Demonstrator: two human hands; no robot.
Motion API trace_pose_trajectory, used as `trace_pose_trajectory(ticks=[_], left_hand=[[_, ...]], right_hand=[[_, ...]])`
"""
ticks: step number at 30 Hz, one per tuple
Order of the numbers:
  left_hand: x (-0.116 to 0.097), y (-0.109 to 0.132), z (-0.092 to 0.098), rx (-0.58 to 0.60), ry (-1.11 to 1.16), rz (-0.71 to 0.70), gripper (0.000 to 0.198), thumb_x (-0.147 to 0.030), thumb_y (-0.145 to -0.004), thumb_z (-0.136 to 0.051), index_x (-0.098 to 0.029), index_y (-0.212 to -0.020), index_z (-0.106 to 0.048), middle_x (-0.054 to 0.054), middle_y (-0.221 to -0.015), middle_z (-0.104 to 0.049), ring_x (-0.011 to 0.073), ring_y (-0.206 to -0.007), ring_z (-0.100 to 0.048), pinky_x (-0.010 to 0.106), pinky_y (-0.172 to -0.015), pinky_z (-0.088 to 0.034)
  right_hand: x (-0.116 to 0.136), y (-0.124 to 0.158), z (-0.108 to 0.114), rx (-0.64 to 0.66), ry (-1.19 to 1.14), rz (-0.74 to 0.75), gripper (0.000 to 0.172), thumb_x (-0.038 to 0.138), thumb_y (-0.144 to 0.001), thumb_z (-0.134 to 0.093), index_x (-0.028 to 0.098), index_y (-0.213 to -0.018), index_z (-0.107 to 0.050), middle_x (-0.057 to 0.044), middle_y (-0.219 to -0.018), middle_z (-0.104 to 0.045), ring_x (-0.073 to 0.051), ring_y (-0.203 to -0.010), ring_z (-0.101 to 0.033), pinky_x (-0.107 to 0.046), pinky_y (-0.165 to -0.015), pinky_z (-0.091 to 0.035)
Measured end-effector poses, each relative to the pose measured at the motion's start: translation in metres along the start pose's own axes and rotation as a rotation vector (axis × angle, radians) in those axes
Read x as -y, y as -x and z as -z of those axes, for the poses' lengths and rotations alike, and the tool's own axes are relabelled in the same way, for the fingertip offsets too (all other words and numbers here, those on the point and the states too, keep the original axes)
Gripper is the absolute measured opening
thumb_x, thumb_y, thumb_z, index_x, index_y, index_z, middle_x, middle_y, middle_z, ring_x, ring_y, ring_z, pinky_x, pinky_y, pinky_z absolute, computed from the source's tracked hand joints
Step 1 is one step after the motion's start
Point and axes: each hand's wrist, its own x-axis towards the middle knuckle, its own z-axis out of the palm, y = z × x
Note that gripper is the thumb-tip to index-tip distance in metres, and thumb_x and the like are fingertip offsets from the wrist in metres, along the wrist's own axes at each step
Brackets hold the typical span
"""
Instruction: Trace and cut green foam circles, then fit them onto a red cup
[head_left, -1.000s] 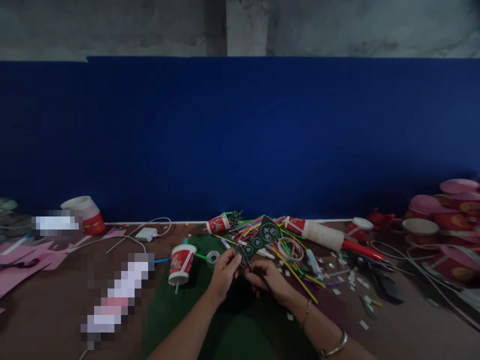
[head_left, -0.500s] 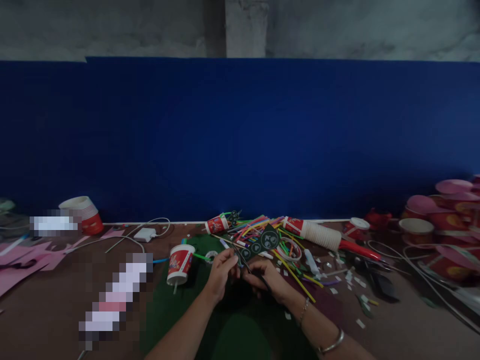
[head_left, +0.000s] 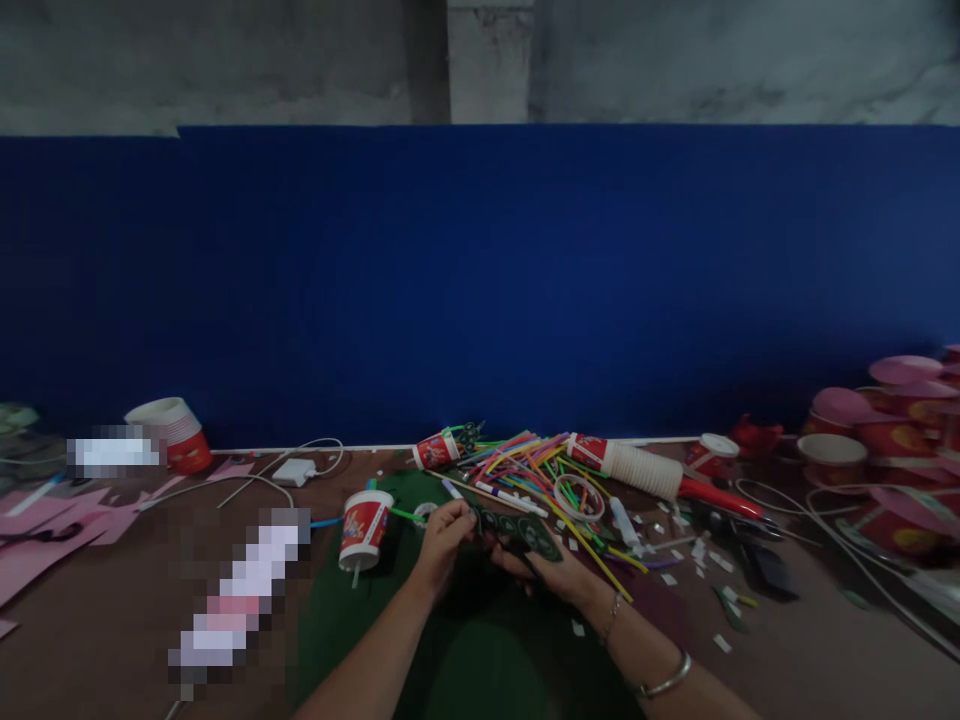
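Note:
A dark green paper strip with pale drawn outlines (head_left: 541, 540) is pinched by my left hand (head_left: 442, 550), with its far end lying over the back of my right hand (head_left: 564, 578). My right hand is closed around black-handled scissors (head_left: 531, 566); their blades are mostly hidden by the strip and my fingers. Both hands are close together above a dark green sheet (head_left: 420, 650). Left of them a red and white paper cup (head_left: 365, 530) sits tilted, with green and blue straws sticking out of its sides and a clear piece below.
Behind my hands lies a pile of coloured straws (head_left: 517, 460), with a marker (head_left: 512, 499) and a tape ring (head_left: 578, 498). A stack of paper cups (head_left: 637, 470) lies at right, near white scraps and a glue gun (head_left: 765, 565). Cables and a charger (head_left: 294, 472) are at left.
The green paper strip has swung down from its raised position and now lies across my right hand. My right hand still holds the scissors; my left hand has barely moved.

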Motion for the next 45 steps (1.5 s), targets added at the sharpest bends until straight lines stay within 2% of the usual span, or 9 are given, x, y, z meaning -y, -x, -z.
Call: trace_pose_trajectory(ticks=[4,8,12,17,23,31,34,38,45], left_hand=[[0.001,-0.003,0.0,-0.141,0.017,-0.061,0.024,-0.028,-0.061,-0.066,-0.016,-0.052,-0.047,-0.004,-0.048,-0.053,0.011,-0.049,-0.052,0.021,-0.051,-0.04],[0.0,-0.004,-0.003,-0.252,0.071,-0.075,0.018,-0.025,-0.06,-0.064,-0.017,-0.056,-0.048,-0.004,-0.052,-0.056,0.0111,-0.05,-0.054,0.023,-0.053,-0.043],[0.003,-0.002,-0.008,-0.19,0.074,0.001,0.017,-0.023,-0.06,-0.062,-0.017,-0.055,-0.047,-0.005,-0.048,-0.054,0.0113,-0.046,-0.054,0.022,-0.049,-0.042],[0.007,0.002,-0.013,-0.035,-0.12,0.091,0.021,-0.029,-0.063,-0.059,-0.018,-0.055,-0.044,-0.004,-0.046,-0.055,0.0121,-0.045,-0.056,0.022,-0.046,-0.041],[0.012,0.004,-0.011,0.054,-0.327,0.133,0.016,-0.029,-0.064,-0.054,-0.018,-0.055,-0.046,-0.004,-0.039,-0.049,0.0105,-0.031,-0.046,0.018,-0.031,-0.023],[0.008,-0.001,-0.005,0.065,-0.445,-0.043,0.022,-0.009,-0.047,-0.05,-0.018,-0.04,-0.031,-0.007,-0.046,-0.033,0.0063,-0.047,-0.031,0.019,-0.045,-0.022],[0.003,0.0,-0.006,0.082,-0.459,-0.072,0.013,-0.007,-0.043,-0.046,-0.017,-0.045,-0.039,-0.006,-0.051,-0.037,0.0085,-0.053,-0.032,0.02,-0.049,-0.024],[0.002,-0.002,-0.004,0.045,-0.468,-0.088,0.009,-0.011,-0.048,-0.043,-0.018,-0.048,-0.048,-0.003,-0.051,-0.045,0.0125,-0.056,-0.04,0.022,-0.053,-0.029],[0.003,-0.001,0.002,0.062,-0.479,-0.06,0.024,-0.019,-0.063,-0.047,-0.018,-0.04,-0.056,-0.001,-0.04,-0.047,0.0138,-0.047,-0.042,0.024,-0.048,-0.028]], right_hand=[[0.007,0.0,-0.004,-0.073,0.084,0.17,0.017,0.034,-0.07,-0.063,0.017,-0.071,-0.063,0.0,-0.063,-0.059,-0.013,-0.054,-0.052,-0.024,-0.049,-0.044],[0.009,-0.001,-0.007,-0.302,0.173,0.284,0.02,0.033,-0.07,-0.064,0.017,-0.083,-0.064,-0.002,-0.07,-0.062,-0.015,-0.059,-0.053,-0.025,-0.055,-0.044],[0.004,-0.005,-0.007,-0.511,0.084,0.315,0.022,0.035,-0.072,-0.064,0.017,-0.086,-0.059,-0.005,-0.076,-0.062,-0.018,-0.066,-0.056,-0.027,-0.06,-0.045],[0.001,-0.01,-0.007,-0.467,-0.224,0.278,0.023,0.035,-0.071,-0.065,0.018,-0.08,-0.052,-0.002,-0.075,-0.06,-0.016,-0.064,-0.056,-0.026,-0.058,-0.047],[0.005,-0.013,-0.003,-0.509,-0.42,0.193,0.028,0.033,-0.062,-0.07,0.019,-0.08,-0.053,0.0,-0.07,-0.061,-0.015,-0.058,-0.056,-0.024,-0.05,-0.045],[0.002,-0.015,0.003,-0.549,-0.394,0.193,0.028,0.031,-0.063,-0.069,0.019,-0.082,-0.054,0.001,-0.07,-0.061,-0.012,-0.054,-0.053,-0.021,-0.045,-0.041],[-0.001,-0.015,0.004,-0.514,-0.374,0.182,0.03,0.034,-0.062,-0.069,0.018,-0.084,-0.055,0.0,-0.071,-0.062,-0.012,-0.053,-0.053,-0.021,-0.043,-0.04],[-0.003,-0.014,0.004,-0.44,-0.353,0.177,0.035,0.036,-0.061,-0.07,0.018,-0.086,-0.054,-0.002,-0.076,-0.063,-0.015,-0.06,-0.056,-0.022,-0.048,-0.043],[-0.007,-0.015,0.006,-0.443,-0.327,0.142,0.033,0.034,-0.06,-0.071,0.018,-0.081,-0.052,-0.001,-0.073,-0.062,-0.014,-0.058,-0.054,-0.021,-0.045,-0.037]])
